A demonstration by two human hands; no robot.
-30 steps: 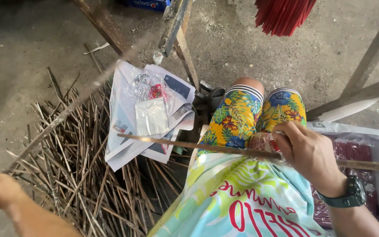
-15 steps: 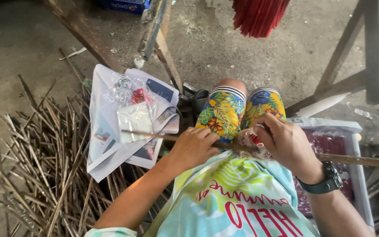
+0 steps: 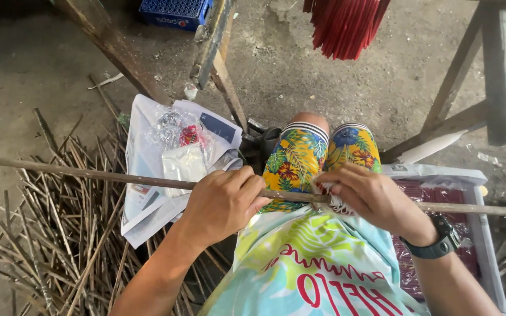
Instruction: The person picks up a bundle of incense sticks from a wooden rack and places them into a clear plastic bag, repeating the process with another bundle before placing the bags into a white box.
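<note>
The left hand [image 3: 221,205] comes in from the lower left, forearm bare, fingers curled over a long thin stick [image 3: 118,177] and closed on it from above. The right hand [image 3: 373,196], a dark watch [image 3: 440,243] on its wrist, is closed around the same stick a short way to the right, with a scrap of white and red cloth [image 3: 329,196] pinched under its fingers against the wood. The stick lies almost level across the lap, above the flowered shorts [image 3: 300,158], running far out to the left of the left hand and out past the right hand to the frame's edge.

Half a second ago the left hand was just arriving at the stick; a second ago it was well away at the lower left and only the right hand held the stick. Now both grip it, close together.

Left of the left hand and below the stick, a heap of sticks [image 3: 48,234] covers the floor. Just beyond the left hand lie papers [image 3: 147,152] with clear plastic bags on top. Right of the right hand is a white tray [image 3: 475,193] with dark red contents. Farther off stand wooden frame legs [image 3: 458,76], a red bundle [image 3: 346,26] hangs from above, and a blue crate [image 3: 177,11] sits at the far edge.
</note>
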